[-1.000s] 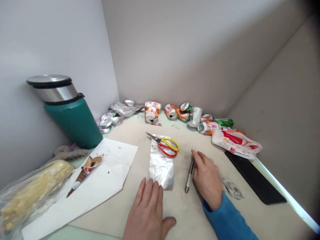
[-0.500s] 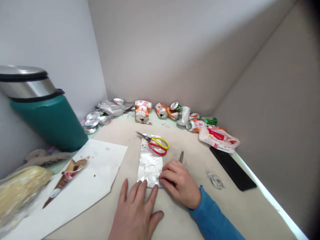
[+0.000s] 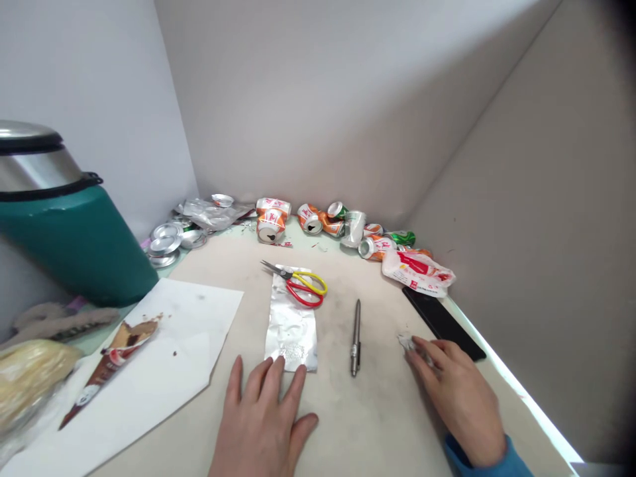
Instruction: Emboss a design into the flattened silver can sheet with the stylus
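Note:
A flat silver metal sheet (image 3: 292,326) lies on the table, with small raised marks near its lower edge. My left hand (image 3: 263,417) rests flat and spread, its fingertips at that lower edge. Across the top of the sheet lie scissors (image 3: 297,283) with one yellow and one red handle. A grey metal pen (image 3: 356,339) sits on the table to the right of the sheet. Farther right, my right hand (image 3: 454,387) has its thumb and fingers closed on a crumpled greyish tissue (image 3: 407,341), which they partly cover.
Crushed drink cans (image 3: 273,220) line the back wall, with can ends (image 3: 166,242) at left. At right are a red and white packet (image 3: 417,271) and a black phone (image 3: 437,315). White paper (image 3: 199,331) with an ice-cream cone (image 3: 109,368) lies left, by a teal bottle (image 3: 79,245).
My right hand has left the sheet and pen and moved right to the crumpled tissue. The pen lies uncovered. My left hand keeps its place at the sheet. The view has shifted slightly.

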Available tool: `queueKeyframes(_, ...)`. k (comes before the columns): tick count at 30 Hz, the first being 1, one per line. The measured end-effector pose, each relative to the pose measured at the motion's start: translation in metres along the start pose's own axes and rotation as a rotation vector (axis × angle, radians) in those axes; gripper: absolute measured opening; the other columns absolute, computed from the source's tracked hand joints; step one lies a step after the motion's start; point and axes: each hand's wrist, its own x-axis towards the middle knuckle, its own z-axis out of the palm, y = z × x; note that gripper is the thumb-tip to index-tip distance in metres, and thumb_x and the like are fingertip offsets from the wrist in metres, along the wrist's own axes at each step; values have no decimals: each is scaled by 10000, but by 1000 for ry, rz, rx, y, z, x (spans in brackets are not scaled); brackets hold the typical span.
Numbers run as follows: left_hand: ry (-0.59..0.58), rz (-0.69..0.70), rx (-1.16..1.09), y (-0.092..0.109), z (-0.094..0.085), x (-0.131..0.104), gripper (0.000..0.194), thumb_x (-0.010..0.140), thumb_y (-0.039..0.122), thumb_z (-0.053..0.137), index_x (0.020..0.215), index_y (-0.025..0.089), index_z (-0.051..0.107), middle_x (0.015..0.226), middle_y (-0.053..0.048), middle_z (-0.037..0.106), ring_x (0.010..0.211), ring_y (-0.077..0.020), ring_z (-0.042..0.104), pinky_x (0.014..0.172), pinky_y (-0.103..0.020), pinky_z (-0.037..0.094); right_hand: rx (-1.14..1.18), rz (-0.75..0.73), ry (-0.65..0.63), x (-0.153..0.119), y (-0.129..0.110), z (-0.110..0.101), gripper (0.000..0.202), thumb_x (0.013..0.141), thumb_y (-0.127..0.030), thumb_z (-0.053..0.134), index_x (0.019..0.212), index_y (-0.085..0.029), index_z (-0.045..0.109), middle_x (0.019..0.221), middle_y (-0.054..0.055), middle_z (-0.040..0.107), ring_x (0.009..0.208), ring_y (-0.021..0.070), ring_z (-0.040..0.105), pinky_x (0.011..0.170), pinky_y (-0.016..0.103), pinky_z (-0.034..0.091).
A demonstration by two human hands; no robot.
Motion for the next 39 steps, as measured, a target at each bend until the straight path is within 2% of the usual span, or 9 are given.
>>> queueKeyframes(2,-13,-12,-18,1,1,0,412,796,410,599,1180,261,607,1082,-118,657,993,-296,568,915,-579,353,-4,-21,-2,-5,10,5,347,904,-421,414,985,-201,669,966,81,620,837,235,607,658,333,487)
queueKeyframes(5,-56,-74,-74,3,-2,1,398,821,430,570,1189,281,604,1111,-113,652,1018,-296,567,936,-596,352,22,-43,5,-1,13,11,335,903,-385,388,870,-164,638,919,113,630,815,248,616,692,355,490)
queueKeyframes(9,-122,-166,-158,7,-8,2,407,835,518,527,1178,313,611,1147,-100,647,1045,-296,571,964,-626,341,151,-48,-88,16,-3,4,291,871,-398,421,806,-177,599,804,100,634,705,247,616,628,366,484)
queueKeyframes(13,-137,-189,-185,8,-10,3,418,832,527,532,1185,315,603,1154,-99,645,1072,-296,566,969,-639,346,502,-169,-112,26,-57,-17,191,860,-373,508,888,-211,606,880,76,635,685,188,598,591,291,481)
queueKeyframes(16,-107,-194,-183,7,-8,2,423,834,533,523,1183,308,606,1139,-104,649,1059,-296,577,955,-630,378,693,-363,-253,28,-109,-26,160,891,-250,488,956,-214,630,934,81,623,770,180,605,666,276,494)
queueKeyframes(18,-80,-186,-184,7,-6,1,428,833,532,519,1171,289,615,1136,-118,647,1056,-295,581,950,-608,401,714,-444,-294,28,-136,-23,167,884,-190,498,947,-212,651,907,70,617,787,175,598,691,274,490)
queueKeyframes(21,-50,-182,-184,7,-2,0,427,816,518,545,1138,252,638,1123,-143,643,1052,-295,587,951,-564,430,642,-499,-331,26,-159,-14,166,860,-130,534,896,-209,675,863,55,607,786,172,581,700,276,477)
queueKeyframes(27,-12,-181,-160,4,0,-4,434,804,520,559,1139,254,634,1079,-135,656,1053,-289,595,947,-534,449,541,-502,-337,20,-164,-1,182,858,-98,537,846,-203,685,809,37,590,761,159,563,691,255,453)
queueKeyframes(39,-17,-153,-93,0,2,-9,494,823,545,525,1139,181,633,1107,-145,665,1068,-303,593,969,-557,418,504,-549,-389,27,-163,-2,167,867,-119,539,798,-194,671,790,30,580,741,157,553,674,253,429)
